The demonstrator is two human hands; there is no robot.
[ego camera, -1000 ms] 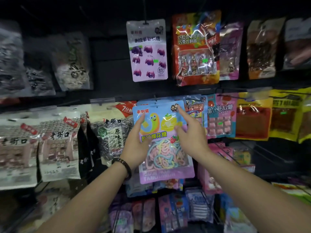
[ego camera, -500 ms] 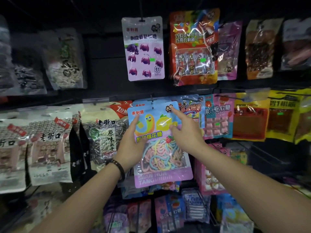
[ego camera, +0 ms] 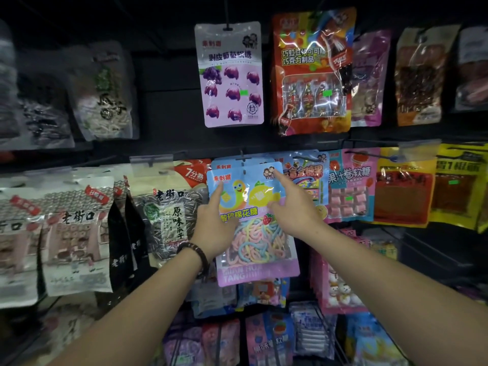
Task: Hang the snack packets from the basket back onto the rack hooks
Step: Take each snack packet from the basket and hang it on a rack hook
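At the middle row of the rack (ego camera: pixel 169 107), seen from the head camera, the candy packet (ego camera: pixel 253 233) lies flat against matching packets (ego camera: pixel 227 164). Its top slot is just below the hook (ego camera: pixel 241 154), and I can't tell whether the hook is through it yet. The left hand (ego camera: pixel 215 228) holds the left edge, forefinger straight up the side, thumb on the front. The right hand (ego camera: pixel 294 215) holds the right side, forefinger reaching the top corner, thumb on the front. So the packet sits pinched between both hands. This one looks nearly hung. The basket is out of sight, so I can't say what remains.
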